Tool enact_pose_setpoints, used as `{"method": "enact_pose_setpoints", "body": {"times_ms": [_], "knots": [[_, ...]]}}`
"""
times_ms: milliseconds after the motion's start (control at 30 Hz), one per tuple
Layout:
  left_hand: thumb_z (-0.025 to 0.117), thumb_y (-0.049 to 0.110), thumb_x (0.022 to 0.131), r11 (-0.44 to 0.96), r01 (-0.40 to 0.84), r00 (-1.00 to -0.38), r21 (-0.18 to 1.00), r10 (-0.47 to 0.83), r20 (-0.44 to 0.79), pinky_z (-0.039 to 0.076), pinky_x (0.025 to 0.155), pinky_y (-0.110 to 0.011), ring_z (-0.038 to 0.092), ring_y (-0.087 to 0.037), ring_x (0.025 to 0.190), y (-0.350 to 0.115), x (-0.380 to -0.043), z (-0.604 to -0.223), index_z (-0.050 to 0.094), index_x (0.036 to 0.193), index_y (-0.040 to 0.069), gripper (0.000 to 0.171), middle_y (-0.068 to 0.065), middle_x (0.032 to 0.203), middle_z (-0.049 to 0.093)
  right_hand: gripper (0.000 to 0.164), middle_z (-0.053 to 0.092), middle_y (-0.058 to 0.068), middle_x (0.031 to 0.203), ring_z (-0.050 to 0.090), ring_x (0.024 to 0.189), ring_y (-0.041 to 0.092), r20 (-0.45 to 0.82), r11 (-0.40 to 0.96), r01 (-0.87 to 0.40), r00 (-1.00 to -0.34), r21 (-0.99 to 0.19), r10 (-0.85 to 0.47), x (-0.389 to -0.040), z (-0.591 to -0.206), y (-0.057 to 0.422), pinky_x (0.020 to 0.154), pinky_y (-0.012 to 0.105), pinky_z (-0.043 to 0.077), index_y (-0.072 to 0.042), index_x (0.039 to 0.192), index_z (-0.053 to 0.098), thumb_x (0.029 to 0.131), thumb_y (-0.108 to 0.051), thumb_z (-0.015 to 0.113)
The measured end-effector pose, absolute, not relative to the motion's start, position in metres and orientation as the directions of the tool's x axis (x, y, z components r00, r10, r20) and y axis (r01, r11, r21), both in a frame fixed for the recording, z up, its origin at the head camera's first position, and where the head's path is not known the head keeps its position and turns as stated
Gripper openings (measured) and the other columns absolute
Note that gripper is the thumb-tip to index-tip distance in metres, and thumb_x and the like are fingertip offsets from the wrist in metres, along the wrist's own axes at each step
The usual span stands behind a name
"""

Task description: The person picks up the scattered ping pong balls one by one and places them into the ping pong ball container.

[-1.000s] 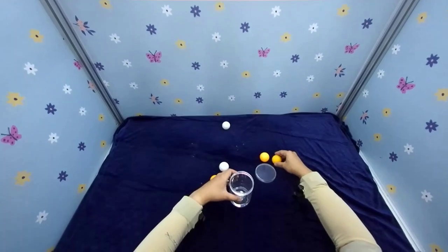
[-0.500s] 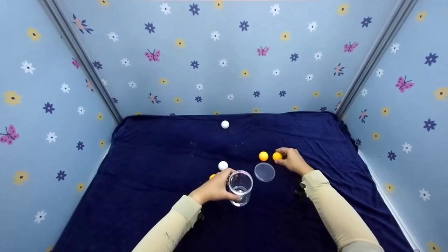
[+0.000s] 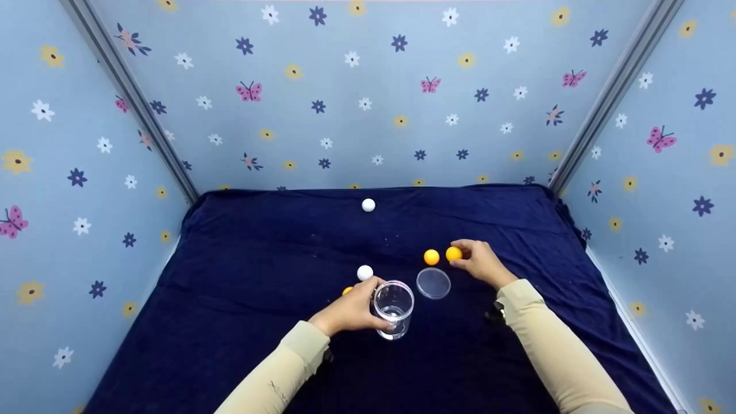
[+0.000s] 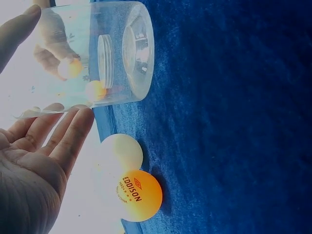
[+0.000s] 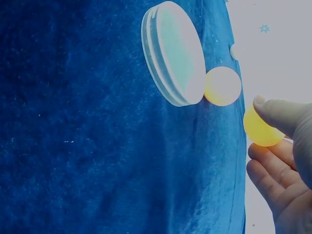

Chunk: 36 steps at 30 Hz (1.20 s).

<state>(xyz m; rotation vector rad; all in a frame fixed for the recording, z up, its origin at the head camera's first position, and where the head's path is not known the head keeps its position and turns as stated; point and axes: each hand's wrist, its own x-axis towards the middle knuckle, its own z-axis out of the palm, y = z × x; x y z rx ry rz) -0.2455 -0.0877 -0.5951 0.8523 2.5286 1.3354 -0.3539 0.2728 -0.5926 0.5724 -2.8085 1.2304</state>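
My left hand (image 3: 352, 309) grips a clear plastic jar (image 3: 394, 310) around its side; the jar is upright, lidless, and has no ball inside. Between thumb and fingers, my right hand (image 3: 482, 263) pinches an orange ping-pong ball (image 5: 263, 127), which shows above the cloth in the right wrist view. Just left of it lies a second orange ball (image 3: 431, 257), close to the round clear lid (image 3: 433, 283). Beside the left fingers are a white ball (image 4: 122, 152) and an orange ball with printed lettering (image 4: 141, 196), partly hidden by the hand in the head view.
Another white ball (image 3: 368, 205) lies far back near the wall. A dark blue cloth (image 3: 259, 253) covers the table. Patterned blue panels (image 3: 345, 86) enclose the back and both sides, with grey metal posts (image 3: 129, 98) at the corners.
My right hand has lifted slightly away with its orange ball, widening the gap to the other orange ball and the lid. The left hand keeps holding the jar in place.
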Motion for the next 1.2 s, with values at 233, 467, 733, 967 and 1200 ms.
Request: {"method": "enact_pose_setpoints", "body": {"times_ms": [233,467,733,967,1200], "knots": [[0.102,0.031,0.070,0.443,0.409,-0.826,0.798,0.551,0.118,0.055,0.110,-0.045,0.070,-0.033,0.117,-0.088,-0.245,-0.594,0.059,0.134,-0.001,0.083,-0.019,0.128,0.072,0.045,0.077,0.030,0.120,0.076,0.104,0.043,0.187,0.614,-0.356,-0.928,-0.705,-0.323,-0.349,-0.588,0.269,0.097,0.062,0.060,0.016,0.130,0.068,0.090,0.002,0.084],[0.102,0.032,0.070,0.459,0.396,-0.833,0.795,0.545,0.100,0.055,0.110,-0.044,0.070,-0.035,0.118,-0.088,-0.245,-0.594,0.059,0.135,0.000,0.085,-0.019,0.129,0.072,0.045,0.078,0.027,0.121,0.077,0.104,0.040,0.213,0.617,-0.384,-0.918,-0.687,-0.335,-0.344,-0.585,0.264,0.097,0.061,0.060,0.014,0.130,0.069,0.091,0.000,0.084],[0.102,0.031,0.069,0.442,0.396,-0.834,0.805,0.540,0.114,0.055,0.109,-0.045,0.070,-0.038,0.117,-0.088,-0.245,-0.594,0.060,0.132,0.001,0.081,-0.019,0.127,0.072,0.045,0.077,0.028,0.123,0.076,0.107,0.041,0.238,0.599,-0.410,-0.907,-0.688,-0.348,-0.336,-0.575,0.255,0.098,0.060,0.060,0.013,0.130,0.070,0.090,0.000,0.084],[0.102,0.031,0.070,0.446,0.396,-0.832,0.802,0.545,0.107,0.055,0.108,-0.043,0.070,-0.037,0.117,-0.088,-0.245,-0.596,0.061,0.130,0.003,0.078,-0.018,0.127,0.072,0.045,0.077,0.028,0.123,0.077,0.107,0.042,0.280,0.586,-0.452,-0.888,-0.673,-0.365,-0.331,-0.569,0.249,0.098,0.058,0.061,0.012,0.129,0.071,0.089,0.000,0.086],[0.103,0.032,0.070,0.449,0.398,-0.833,0.800,0.543,0.110,0.055,0.108,-0.045,0.070,-0.035,0.116,-0.088,-0.245,-0.595,0.060,0.131,0.001,0.080,-0.018,0.127,0.072,0.044,0.077,0.028,0.124,0.076,0.110,0.043,0.312,0.573,-0.492,-0.868,-0.656,-0.387,-0.326,-0.563,0.244,0.097,0.056,0.062,0.013,0.128,0.071,0.089,0.000,0.086]]}}
